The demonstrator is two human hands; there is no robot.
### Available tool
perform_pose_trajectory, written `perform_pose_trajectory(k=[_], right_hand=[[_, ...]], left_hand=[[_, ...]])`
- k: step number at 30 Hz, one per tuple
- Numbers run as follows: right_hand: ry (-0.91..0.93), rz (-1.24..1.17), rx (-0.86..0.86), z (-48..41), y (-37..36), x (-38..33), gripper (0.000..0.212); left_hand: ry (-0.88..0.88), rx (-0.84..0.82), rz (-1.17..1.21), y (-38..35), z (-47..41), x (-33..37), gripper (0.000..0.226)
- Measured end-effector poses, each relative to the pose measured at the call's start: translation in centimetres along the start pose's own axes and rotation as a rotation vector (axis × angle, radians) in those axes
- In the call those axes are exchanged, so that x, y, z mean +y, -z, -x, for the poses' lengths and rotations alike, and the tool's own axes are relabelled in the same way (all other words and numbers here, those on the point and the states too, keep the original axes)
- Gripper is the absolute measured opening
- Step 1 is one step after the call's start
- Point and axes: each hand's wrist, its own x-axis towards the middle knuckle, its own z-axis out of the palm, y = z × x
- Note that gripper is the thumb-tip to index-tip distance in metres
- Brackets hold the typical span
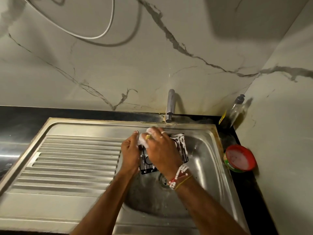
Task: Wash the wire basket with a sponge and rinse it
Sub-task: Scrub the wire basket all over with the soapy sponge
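Observation:
A black wire basket point(182, 148), streaked with white foam, is held over the steel sink bowl point(203, 160). My left hand point(129, 153) grips its left side. My right hand point(160, 146) lies across the top of the basket and presses a foamy sponge point(144, 139) against its far left edge. Most of the basket is hidden under my hands. No water runs from the tap point(170, 106).
A ribbed steel draining board point(71, 160) lies left of the bowl. A red-rimmed tub of dish paste point(240, 157) and a pump bottle point(237, 109) stand on the dark counter at the right. The marble wall is close behind. The drain point(165, 180) sits below the basket.

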Motion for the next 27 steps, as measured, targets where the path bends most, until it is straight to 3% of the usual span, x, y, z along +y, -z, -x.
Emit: perform_pose_trajectory(k=[4, 8, 10, 13, 16, 18, 20, 24, 27], right_hand=[[0.005, 0.011, 0.027, -0.1, 0.1, -0.3, 0.028], [-0.190, -0.011, 0.039, 0.1, 1.8, 4.0, 0.016], [-0.341, -0.131, 0.064, 0.4, 2.5, 6.2, 0.017], [-0.483, -0.223, 0.024, 0.9, 2.2, 7.9, 0.025], [-0.629, -0.580, -0.017, 1.2, 1.6, 7.5, 0.024], [-0.635, -0.820, 0.018, 1.3, 1.1, 6.9, 0.021], [-0.644, -0.910, -0.005, 1.1, 0.8, 6.9, 0.022], [-0.624, -0.814, -0.235, 0.2, 1.0, 7.2, 0.031], [-0.568, -0.764, -0.236, -0.7, 1.7, 7.3, 0.034]], left_hand=[[0.041, 0.052, 0.009, 0.5, 0.0, 0.0, 0.056], [0.158, 0.149, 0.045, 1.2, 0.1, 0.9, 0.050], [0.196, 0.205, 0.080, 1.5, -0.1, 1.0, 0.033], [0.224, 0.214, 0.131, 1.9, -0.5, 1.2, 0.030], [0.311, 0.195, 0.232, 2.6, -1.2, 1.3, 0.030], [0.380, 0.177, 0.273, 3.0, -1.3, 1.1, 0.031], [0.427, 0.164, 0.303, 3.2, -1.0, 0.7, 0.027], [0.449, 0.141, 0.378, 3.6, -0.3, 0.0, 0.032], [0.323, 0.069, 0.129, 3.5, -0.2, 0.3, 0.048]])
